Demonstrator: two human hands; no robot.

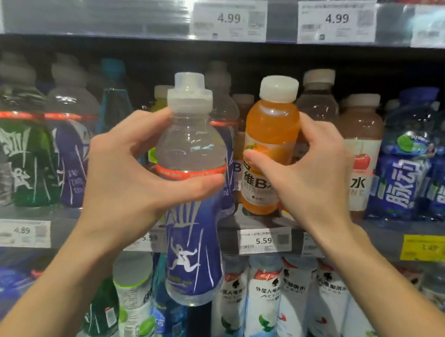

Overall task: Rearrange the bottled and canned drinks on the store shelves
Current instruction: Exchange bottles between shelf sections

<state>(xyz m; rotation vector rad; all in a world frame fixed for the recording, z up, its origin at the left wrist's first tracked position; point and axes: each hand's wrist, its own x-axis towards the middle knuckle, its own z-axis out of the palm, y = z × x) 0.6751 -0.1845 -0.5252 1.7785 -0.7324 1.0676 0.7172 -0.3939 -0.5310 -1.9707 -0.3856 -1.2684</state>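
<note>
Nearest, the left hand grips a blue-labelled sports-drink bottle round its clear shoulder, held upright off the shelf. Beyond it the right hand pinches the orange vitamin drink bottle standing on the middle shelf, wrist raised. Best to keep both bottles vertical and steady the orange one before sliding it.

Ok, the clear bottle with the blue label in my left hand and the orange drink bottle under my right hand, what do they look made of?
Clear bottle with the blue label: apparently glossy transparent plastic; highlights glint on its shoulder, and the printed wrap looks like shrink film. Its cap looks translucent, frosted plastic.
Orange drink bottle: likely clear plastic too, showing orange liquid, with an opaque, matte cream cap.
</note>
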